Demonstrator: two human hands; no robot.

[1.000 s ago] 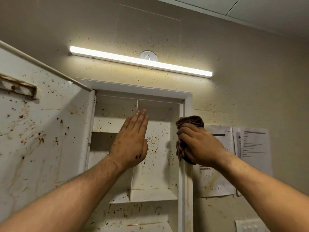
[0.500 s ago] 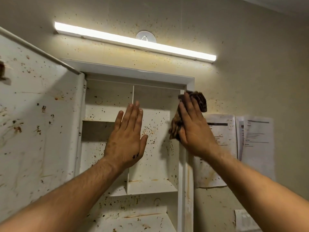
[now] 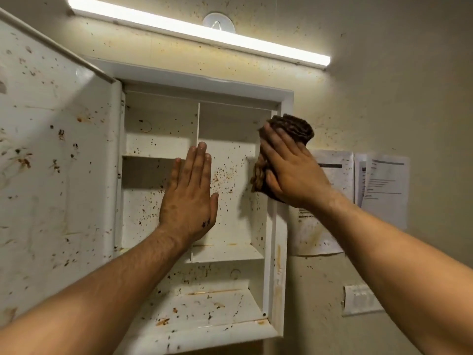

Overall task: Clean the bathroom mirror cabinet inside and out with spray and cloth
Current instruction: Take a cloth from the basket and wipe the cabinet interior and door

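Curled 1 s ago, the right fingers (image 3: 276, 142) now lie straight and press the brown cloth (image 3: 294, 126) onto the right edge of the cabinet (image 3: 280, 226). The right hand (image 3: 294, 172) is wiping that edge. The left hand (image 3: 189, 198) is flat and holds nothing, in front of the middle wall (image 3: 197, 119). I think the spotty shelves (image 3: 225, 252) inside come next and need hard rubbing.
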